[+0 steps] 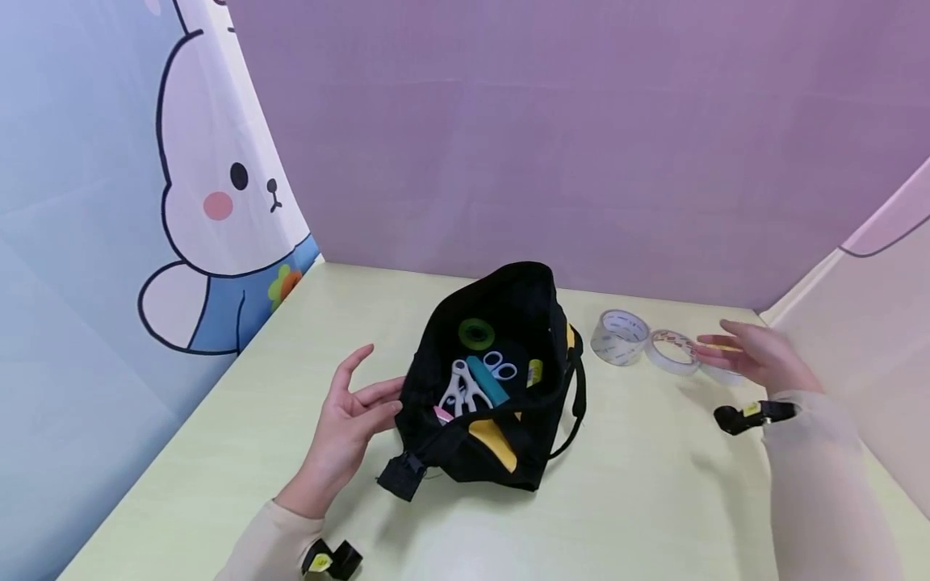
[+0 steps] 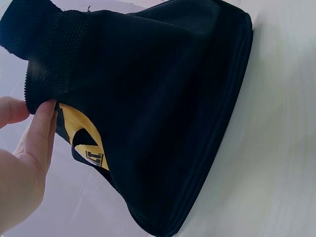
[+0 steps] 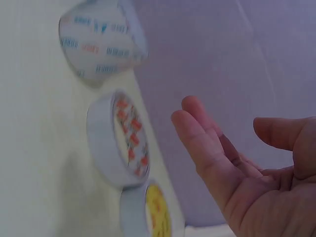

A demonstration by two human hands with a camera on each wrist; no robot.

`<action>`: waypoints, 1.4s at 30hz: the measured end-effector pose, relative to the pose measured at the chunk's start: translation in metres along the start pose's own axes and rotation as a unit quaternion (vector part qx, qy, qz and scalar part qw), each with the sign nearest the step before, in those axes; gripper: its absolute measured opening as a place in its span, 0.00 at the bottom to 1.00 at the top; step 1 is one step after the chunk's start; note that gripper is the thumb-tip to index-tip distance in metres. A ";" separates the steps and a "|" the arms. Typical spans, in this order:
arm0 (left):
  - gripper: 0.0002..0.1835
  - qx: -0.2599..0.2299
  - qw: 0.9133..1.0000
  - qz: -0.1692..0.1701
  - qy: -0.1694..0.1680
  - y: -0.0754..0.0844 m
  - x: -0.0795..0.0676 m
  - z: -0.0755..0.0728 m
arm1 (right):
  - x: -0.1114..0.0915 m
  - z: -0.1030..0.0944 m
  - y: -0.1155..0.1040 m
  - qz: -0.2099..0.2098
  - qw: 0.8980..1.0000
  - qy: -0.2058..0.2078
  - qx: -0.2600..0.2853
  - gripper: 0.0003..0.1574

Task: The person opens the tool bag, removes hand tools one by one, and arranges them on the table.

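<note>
Purple backdrop (image 1: 581, 145) rises behind the bench (image 1: 639, 484); near its far edge, toward the right corner, we see three tape rolls (image 1: 672, 368) in a row. Our right hand (image 1: 770, 355), loose-fingered and holding nothing, hovers at the row's right end (far nearer than our left hand (image 1: 345, 428), which pinches the black bag (image 1: 465, 464) by its left rim).

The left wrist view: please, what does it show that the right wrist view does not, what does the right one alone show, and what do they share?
Only the left wrist view: the black bag, its yellow patch and the left grip, touching the bag's edge.

Only the right wrist view: the wide printed tape roll, the red-marked roll, the yellow-lined roll, cut by the frame, and the right grip, apart from them.

Both: part of the pale table.
</note>
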State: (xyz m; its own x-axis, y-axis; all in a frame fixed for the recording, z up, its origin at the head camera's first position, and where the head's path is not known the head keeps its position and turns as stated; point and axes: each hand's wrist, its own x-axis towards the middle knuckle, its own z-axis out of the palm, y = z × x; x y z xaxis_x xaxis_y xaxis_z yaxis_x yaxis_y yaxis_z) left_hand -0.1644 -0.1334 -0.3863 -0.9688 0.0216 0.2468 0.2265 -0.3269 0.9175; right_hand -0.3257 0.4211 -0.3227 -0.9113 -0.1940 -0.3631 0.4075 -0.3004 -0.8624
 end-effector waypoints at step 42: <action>0.41 0.001 1.000 0.005 -0.005 0.004 -0.003 0.000 | 0.024 0.267 -0.003 -0.120 0.965 -0.139 -0.189 0.31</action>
State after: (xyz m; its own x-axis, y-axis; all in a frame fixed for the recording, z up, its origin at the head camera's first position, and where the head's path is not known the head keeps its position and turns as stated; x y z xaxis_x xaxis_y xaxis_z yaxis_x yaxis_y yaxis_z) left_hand -0.1608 -0.1350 -0.3831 -0.9655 0.0270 0.2590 0.2364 -0.3261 0.9153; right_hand -0.3331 0.1681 -0.2348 -0.9044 -0.4203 -0.0738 0.0885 -0.0156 -0.9960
